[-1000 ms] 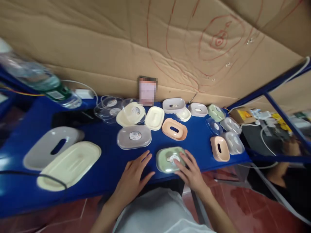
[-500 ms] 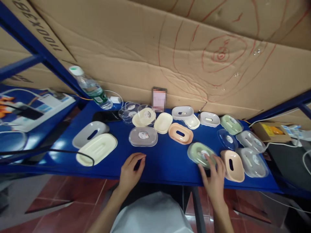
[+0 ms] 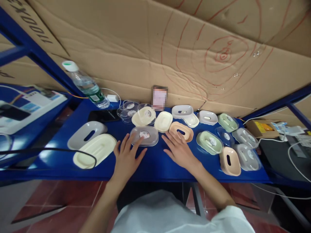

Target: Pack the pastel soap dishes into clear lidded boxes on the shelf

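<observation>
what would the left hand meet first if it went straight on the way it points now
Probably the grey lidded container: the left hand points toward it and its index fingertip overlaps it in the picture, though whether it touches or hovers above is unclear.

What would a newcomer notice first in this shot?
Probably the red ring-like lines drawn on the cardboard wall behind the blue table. Next, the pastel containers spread across that table, with the left hand at the near side of a grey lidded box and the right hand at a peach container. A clear bottle stands out at back left.
</observation>
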The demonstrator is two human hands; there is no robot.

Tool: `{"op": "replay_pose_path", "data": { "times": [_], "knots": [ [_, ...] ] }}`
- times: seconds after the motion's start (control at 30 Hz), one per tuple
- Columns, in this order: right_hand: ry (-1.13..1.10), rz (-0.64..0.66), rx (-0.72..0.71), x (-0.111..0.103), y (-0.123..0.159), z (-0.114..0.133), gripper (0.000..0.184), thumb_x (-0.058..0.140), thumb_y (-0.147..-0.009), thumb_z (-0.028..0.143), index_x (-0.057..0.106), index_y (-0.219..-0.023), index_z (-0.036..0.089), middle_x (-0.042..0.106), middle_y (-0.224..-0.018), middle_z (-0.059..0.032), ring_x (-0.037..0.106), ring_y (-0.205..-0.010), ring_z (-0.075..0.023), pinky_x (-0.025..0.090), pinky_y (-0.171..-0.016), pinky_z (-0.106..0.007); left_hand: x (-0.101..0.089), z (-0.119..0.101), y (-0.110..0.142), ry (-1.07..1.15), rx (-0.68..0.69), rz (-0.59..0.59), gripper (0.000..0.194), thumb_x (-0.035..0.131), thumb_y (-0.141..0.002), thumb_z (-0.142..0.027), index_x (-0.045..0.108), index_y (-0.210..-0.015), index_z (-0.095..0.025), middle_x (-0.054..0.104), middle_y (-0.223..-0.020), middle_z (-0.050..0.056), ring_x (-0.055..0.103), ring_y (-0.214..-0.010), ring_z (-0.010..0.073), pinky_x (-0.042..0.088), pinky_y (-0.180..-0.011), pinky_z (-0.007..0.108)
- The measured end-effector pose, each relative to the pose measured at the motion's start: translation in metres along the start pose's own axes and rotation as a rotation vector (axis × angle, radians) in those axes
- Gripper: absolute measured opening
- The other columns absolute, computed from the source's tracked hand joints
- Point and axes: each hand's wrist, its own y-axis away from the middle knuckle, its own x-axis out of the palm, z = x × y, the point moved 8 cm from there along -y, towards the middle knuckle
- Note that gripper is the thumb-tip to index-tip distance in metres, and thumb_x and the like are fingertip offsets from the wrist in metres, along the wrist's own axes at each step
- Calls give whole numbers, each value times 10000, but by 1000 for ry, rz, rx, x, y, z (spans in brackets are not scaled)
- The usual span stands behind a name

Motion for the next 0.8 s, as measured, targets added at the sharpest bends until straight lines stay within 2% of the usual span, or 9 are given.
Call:
{"op": "replay_pose_path", "data": {
  "times": [0.1, 0.2, 0.27, 0.33, 0.47, 0.53, 0.6, 0.7, 0.8],
  "knots": [
    [88, 5, -8, 22, -33, 3, 642, 640, -1067, 406, 464, -1625, 143, 476, -1674, -207, 408, -1596, -356, 284, -1327, -639, -4, 11, 8, 5, -54, -28, 447, 663, -1020, -348, 632, -1454, -250, 584, -1530, 214, 564, -1415, 424, 435, -1136, 614],
    [99, 0, -20, 37, -40, 4, 672, 644, -1051, 508, 514, -1581, 115, 606, -1550, -226, 566, -1469, -355, 357, -1308, -590, -9, 15, 17, -46, -110, -68, 435, 634, -1026, -297, 636, -1455, -226, 544, -1541, 245, 586, -1366, 423, 495, -1057, 580],
    [71, 11, -51, 41, -30, 8, 617, 616, -1070, 469, 535, -1558, 99, 711, -1395, -200, 661, -1343, -319, 399, -1296, -534, -11, 8, 21, -127, -114, -104, 491, 629, -1017, -246, 599, -1505, -201, 507, -1575, 274, 584, -1364, 436, 495, -1044, 584],
    [39, 36, -94, 39, -10, 14, 490, 596, -1076, 287, 560, -1536, 121, 752, -1300, -153, 692, -1276, -277, 404, -1302, -497, -7, -11, 24, -161, -24, -100, 546, 624, -994, -166, 573, -1537, -192, 499, -1594, 283, 599, -1356, 415, 482, -1060, 562],
    [-62, 82, -177, 17, 33, 17, 563, 575, -909, -1, 661, -1428, 199, 750, -1341, -95, 615, -1405, -251, 299, -1359, -521, 17, -59, 34, -9, 262, 129, 572, 570, -967, -62, 627, -1495, -278, 549, -1618, 177, 581, -1424, 327, 392, -1179, 512],
    [-88, 36, -172, -2, 37, -1, 602, 552, -862, -24, 684, -1401, 211, 728, -1414, -86, 562, -1474, -256, 282, -1356, -543, 25, -70, 36, 56, 293, 215, 502, 572, -979, -93, 672, -1433, -282, 577, -1608, 136, 527, -1488, 333, 317, -1236, 551],
    [-40, -36, -114, -22, 23, -36, 599, 524, -874, -21, 691, -1399, 214, 697, -1476, -88, 549, -1492, -264, 307, -1329, -552, 28, -74, 37, 87, 285, 245, 431, 580, -984, -105, 713, -1351, -287, 655, -1529, 102, 543, -1469, 326, 272, -1259, 576],
    [132, -97, 59, -42, -20, -108, 486, 531, -975, 74, 671, -1430, 169, 644, -1536, -158, 541, -1495, -332, 331, -1276, -609, 25, -79, 41, 104, 287, 237, 367, 589, -1008, -126, 719, -1304, -299, 764, -1327, 63, 657, -1298, 277, 292, -1244, 569],
    [201, -25, 133, -46, -60, -159, 368, 548, -1023, 150, 720, -1349, 146, 727, -1412, -180, 637, -1371, -361, 420, -1181, -599, 19, -81, 45, 124, 261, 219, 289, 599, -1051, -209, 712, -1304, -292, 775, -1240, 68, 693, -1193, 252, 357, -1202, 555]
  ]
}}
